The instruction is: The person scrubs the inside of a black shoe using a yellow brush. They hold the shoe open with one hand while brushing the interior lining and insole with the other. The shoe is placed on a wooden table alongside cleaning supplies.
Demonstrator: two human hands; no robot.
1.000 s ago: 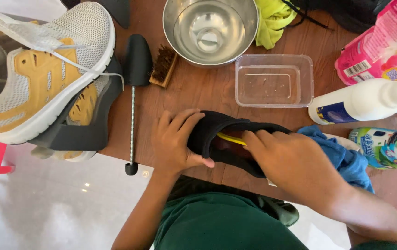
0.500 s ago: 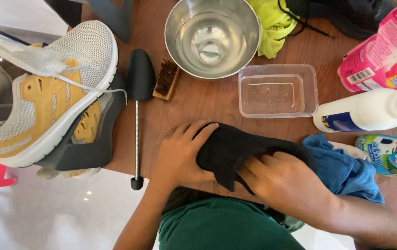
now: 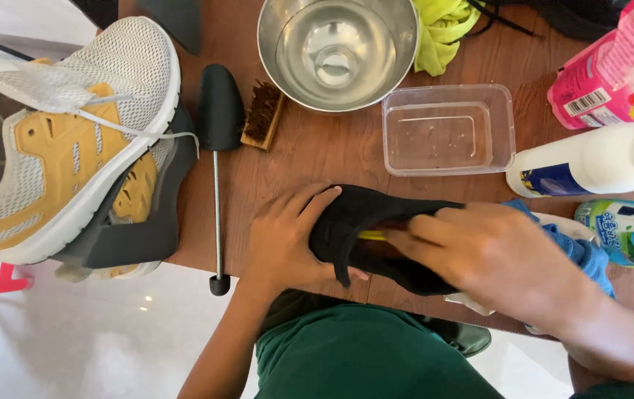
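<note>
Black shoe on near edge of wooden table, between both hands. Left hand cups toe end, fingers curled over top, thumb under. Right hand lies across shoe opening, fingers closed on thin yellow-handled tool, tip inside shoe; tool type unclear. Blue cloth under right wrist. Clear plastic tub just beyond shoe.

Home shoe-cleaning table: brush, detergent bottles, tiled floor.

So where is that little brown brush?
The brush lies on the wooden table, upper middle, between the black shoe tree and the steel bowl.
</note>
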